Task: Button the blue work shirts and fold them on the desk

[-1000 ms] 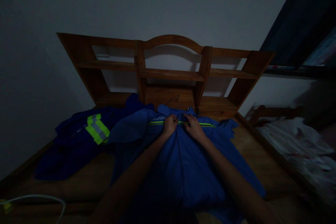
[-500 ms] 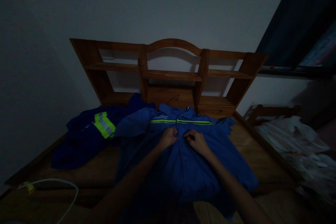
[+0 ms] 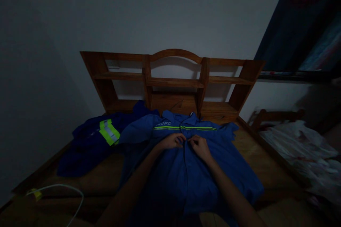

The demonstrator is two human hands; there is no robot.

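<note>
A blue work shirt [image 3: 186, 177] with a thin yellow-green chest stripe lies front up on a wooden bed platform [image 3: 101, 181], collar toward the headboard. My left hand [image 3: 172, 141] and my right hand [image 3: 199, 146] meet at the shirt's front opening just below the stripe. Both have their fingers curled and pinch the fabric edges of the placket. What sits between the fingertips is too small and dark to make out.
A darker blue garment with reflective yellow-green bands [image 3: 93, 138] lies to the left. A wooden headboard with open shelves [image 3: 173, 81] stands against the wall. A white cable [image 3: 66, 191] loops at the near left. Light, crumpled bedding [image 3: 301, 152] lies on the right.
Both hands moved down from the chest stripe to a spot lower on the shirt's front opening and stay pinched there. The view shifted slightly downward.
</note>
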